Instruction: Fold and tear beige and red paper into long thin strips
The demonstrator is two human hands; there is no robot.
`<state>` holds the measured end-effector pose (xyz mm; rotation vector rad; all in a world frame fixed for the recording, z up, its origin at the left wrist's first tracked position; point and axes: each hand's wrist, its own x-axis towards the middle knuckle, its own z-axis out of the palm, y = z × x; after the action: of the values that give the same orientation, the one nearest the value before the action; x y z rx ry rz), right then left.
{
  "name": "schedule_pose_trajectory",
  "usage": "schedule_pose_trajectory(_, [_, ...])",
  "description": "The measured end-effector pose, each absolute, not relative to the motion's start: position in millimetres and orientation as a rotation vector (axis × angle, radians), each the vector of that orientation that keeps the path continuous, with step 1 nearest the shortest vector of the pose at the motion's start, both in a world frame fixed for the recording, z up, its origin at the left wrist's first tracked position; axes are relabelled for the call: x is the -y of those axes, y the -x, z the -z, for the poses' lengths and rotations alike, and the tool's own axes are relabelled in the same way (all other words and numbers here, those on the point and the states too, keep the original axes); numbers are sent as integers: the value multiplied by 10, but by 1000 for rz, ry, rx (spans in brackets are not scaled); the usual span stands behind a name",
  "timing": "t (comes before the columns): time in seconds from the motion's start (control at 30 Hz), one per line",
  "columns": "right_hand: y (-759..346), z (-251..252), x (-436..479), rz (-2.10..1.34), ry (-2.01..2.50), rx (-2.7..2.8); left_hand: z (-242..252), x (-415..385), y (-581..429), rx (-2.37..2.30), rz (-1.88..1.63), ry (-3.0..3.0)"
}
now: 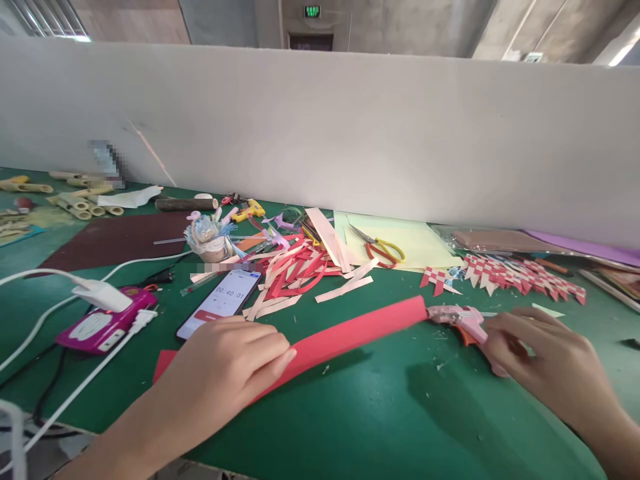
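Note:
My left hand (235, 360) is closed around a long red paper strip (350, 340), thumb on top. The strip slants up to the right above the green table, and its left end (163, 363) shows behind my wrist. My right hand (545, 360) has its fingers curled at the handle of a pink hot glue gun (467, 323) with an orange trigger. The gun's nozzle points left at the strip's right end; whether they touch I cannot tell. Close to my left hand lies a phone (223, 303) with a timer on its screen.
Behind the strip are red and pale paper strips (300, 270), scissors (383, 250) on pale sheets, and woven red-and-white pieces (520, 277). To the left are a purple power strip (107, 323) with white cables, and bamboo tubes (80, 203). A white partition (320, 133) borders the back.

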<state>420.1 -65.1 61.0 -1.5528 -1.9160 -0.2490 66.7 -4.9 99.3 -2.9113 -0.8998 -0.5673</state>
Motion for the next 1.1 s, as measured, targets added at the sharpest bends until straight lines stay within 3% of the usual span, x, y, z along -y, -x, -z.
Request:
schedule_pose_trajectory(0.07, [-4123, -589, 698, -93, 1681, 1754, -996, 99, -754, 856, 620, 2829])
schedule_pose_trajectory(0.17, [-3760, -589, 707, -796, 1474, 1519, -960, 226, -968, 735, 690, 2692])
schedule_pose_trajectory(0.27, [-3354, -639, 642, -1120, 1314, 1181, -860, 369, -1175, 628, 730, 2542])
schedule_pose_trajectory(0.47, [-3138, -691, 386, -1230, 1387, 997, -639, 493, -1350, 748, 696, 2552])
schedule_pose_trajectory(0.63, [-3273, -634, 145, -1236, 1329, 1174, -675, 426, -1303, 903, 484, 3024])
schedule_pose_trajectory(0.87, [-3094, -568, 6, -1312, 1355, 1519, -786, -413, -1378, 1253, 1014, 2798])
schedule_pose_trajectory(1.1, [-2940, -610, -3, -1397, 1265, 1292, -1096, -833, -1474, 1778, 832, 3265])
